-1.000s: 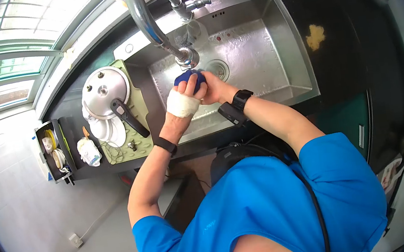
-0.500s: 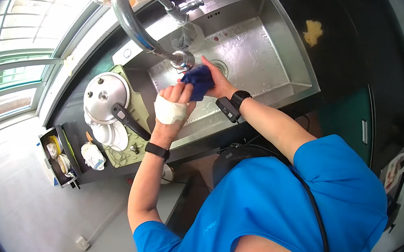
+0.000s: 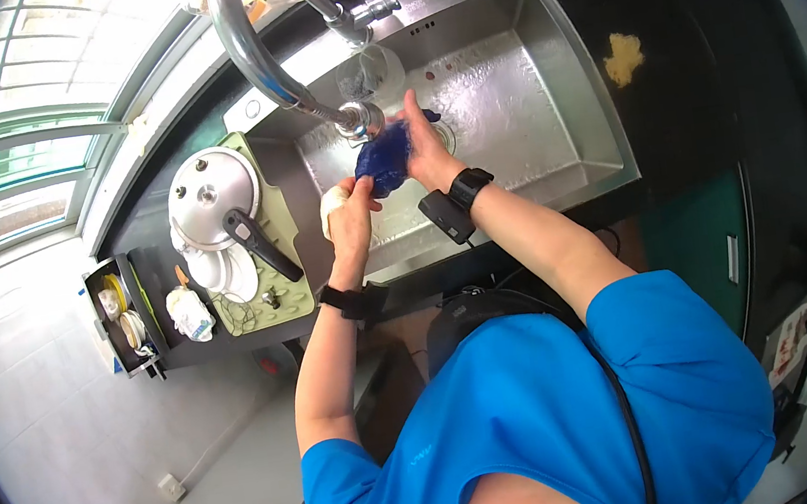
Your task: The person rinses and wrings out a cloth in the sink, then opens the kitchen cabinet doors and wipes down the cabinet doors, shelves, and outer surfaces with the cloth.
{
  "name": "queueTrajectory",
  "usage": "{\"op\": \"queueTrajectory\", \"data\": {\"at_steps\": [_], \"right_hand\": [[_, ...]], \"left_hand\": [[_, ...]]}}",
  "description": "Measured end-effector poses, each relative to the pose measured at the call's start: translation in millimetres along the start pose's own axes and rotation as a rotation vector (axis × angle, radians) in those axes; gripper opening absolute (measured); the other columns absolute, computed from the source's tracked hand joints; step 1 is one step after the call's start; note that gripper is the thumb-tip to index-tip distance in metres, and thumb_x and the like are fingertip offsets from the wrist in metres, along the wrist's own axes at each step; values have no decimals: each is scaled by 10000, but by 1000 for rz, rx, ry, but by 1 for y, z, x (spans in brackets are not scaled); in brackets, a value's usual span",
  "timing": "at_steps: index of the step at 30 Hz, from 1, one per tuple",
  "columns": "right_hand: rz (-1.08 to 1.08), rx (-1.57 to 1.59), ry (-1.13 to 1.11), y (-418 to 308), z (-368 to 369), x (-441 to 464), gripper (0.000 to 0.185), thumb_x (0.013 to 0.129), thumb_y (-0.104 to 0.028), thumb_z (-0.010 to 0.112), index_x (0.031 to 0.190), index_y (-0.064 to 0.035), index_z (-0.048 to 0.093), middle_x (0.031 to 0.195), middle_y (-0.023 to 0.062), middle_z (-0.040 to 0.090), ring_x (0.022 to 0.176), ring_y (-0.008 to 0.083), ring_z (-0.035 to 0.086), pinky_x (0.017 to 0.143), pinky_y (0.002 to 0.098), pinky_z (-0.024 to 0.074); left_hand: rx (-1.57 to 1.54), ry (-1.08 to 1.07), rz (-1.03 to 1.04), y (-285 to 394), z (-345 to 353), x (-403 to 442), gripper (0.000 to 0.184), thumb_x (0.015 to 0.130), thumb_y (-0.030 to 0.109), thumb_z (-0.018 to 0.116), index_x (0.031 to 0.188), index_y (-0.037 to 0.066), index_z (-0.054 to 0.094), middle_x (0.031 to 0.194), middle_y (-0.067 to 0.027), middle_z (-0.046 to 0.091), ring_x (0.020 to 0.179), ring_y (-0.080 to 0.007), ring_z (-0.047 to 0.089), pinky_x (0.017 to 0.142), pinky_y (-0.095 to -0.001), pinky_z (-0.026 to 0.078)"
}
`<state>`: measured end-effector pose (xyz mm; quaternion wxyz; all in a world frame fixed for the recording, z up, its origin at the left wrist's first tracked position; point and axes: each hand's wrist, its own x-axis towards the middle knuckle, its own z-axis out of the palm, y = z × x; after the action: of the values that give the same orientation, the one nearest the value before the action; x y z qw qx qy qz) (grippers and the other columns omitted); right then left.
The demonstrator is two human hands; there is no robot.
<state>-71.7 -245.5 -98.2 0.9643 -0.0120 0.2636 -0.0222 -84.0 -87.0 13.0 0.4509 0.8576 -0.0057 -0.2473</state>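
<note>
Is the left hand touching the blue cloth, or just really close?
Touching. In the head view, the left hand pinches the edge of the blue cloth.

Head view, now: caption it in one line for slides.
Dark blue cloth held between the left hand, with its white wrap, and the right hand, near the tap, over a metal sink.

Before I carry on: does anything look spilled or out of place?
A ragged yellow patch lies on the dark counter right of the sink, cloth or spill unclear; small reddish bits dot the basin, like stray scraps.
</note>
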Motion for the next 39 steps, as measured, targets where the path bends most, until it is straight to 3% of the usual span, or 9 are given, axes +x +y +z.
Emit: {"op": "queueTrajectory", "data": {"at_steps": [5, 10, 20, 27, 30, 33, 35, 36, 39], "right_hand": [[-128, -153, 266, 3, 21, -25, 483, 899, -568, 698, 809, -124, 529, 768, 54, 573, 661, 171, 557, 598, 336, 491], [-127, -262, 226, 5, 17, -27, 327, 909, -347, 710, 741, -168, 495, 676, -22, 485, 566, 115, 498, 502, 284, 415], [-154, -595, 29, 9, 23, -41, 272, 893, -268, 720, 707, -139, 570, 647, -43, 503, 534, 78, 464, 482, 260, 355], [-159, -741, 89, 12, 10, -34, 343, 904, -336, 714, 664, -144, 563, 640, -28, 513, 552, 75, 471, 504, 267, 358], [-199, -793, 134, 8, -6, -17, 326, 868, -402, 710, 805, -88, 647, 682, 7, 600, 571, 130, 547, 556, 283, 439], [5, -559, 129, -9, -4, -25, 419, 866, -490, 699, 918, -75, 669, 800, 41, 652, 735, 162, 620, 687, 325, 508], [299, -540, 62, -18, -14, -29, 704, 860, -589, 683, 1326, -82, 541, 1279, 169, 604, 1142, 228, 606, 884, 455, 533], [334, -591, 159, -14, -10, -45, 808, 849, -642, 671, 1442, -141, 448, 1461, 180, 443, 1305, 263, 487, 977, 618, 457], [511, -552, 449, -2, -10, -57, 766, 854, -643, 658, 1396, -133, 477, 1427, 158, 442, 1177, 319, 540, 970, 603, 455]], "left_hand": [[-319, -75, -256, -21, 6, -3, 238, 934, 259, 598, 967, 29, 651, 752, -37, 650, 648, -139, 655, 631, -254, 414], [-358, -183, -361, -29, 4, -2, 240, 936, 256, 573, 957, 20, 607, 784, -87, 641, 678, -194, 621, 641, -301, 426], [-333, -246, -517, -32, -1, 4, 158, 892, 175, 605, 845, 24, 609, 738, -100, 644, 647, -221, 647, 583, -318, 418], [-270, -277, -548, -36, 0, 6, 182, 902, 198, 613, 869, 21, 633, 793, -116, 682, 713, -231, 677, 601, -311, 424], [-365, -288, -527, -41, -6, 6, 233, 906, 252, 663, 917, 21, 634, 839, -110, 696, 777, -238, 701, 631, -301, 447], [-479, -391, -440, -17, -19, -5, 311, 893, 308, 722, 970, 23, 626, 883, -99, 703, 835, -239, 717, 671, -302, 479], [-513, -327, -411, -5, -25, -6, 336, 879, 304, 762, 1001, 20, 630, 905, -98, 699, 884, -236, 715, 746, -302, 504], [-497, -294, -368, -4, -27, -3, 322, 881, 308, 757, 996, 26, 651, 895, -79, 702, 880, -203, 710, 740, -279, 502], [-103, -154, -62, -33, -15, 17, 315, 867, 302, 770, 987, 29, 667, 898, -78, 711, 870, -166, 694, 745, -281, 502]]}}
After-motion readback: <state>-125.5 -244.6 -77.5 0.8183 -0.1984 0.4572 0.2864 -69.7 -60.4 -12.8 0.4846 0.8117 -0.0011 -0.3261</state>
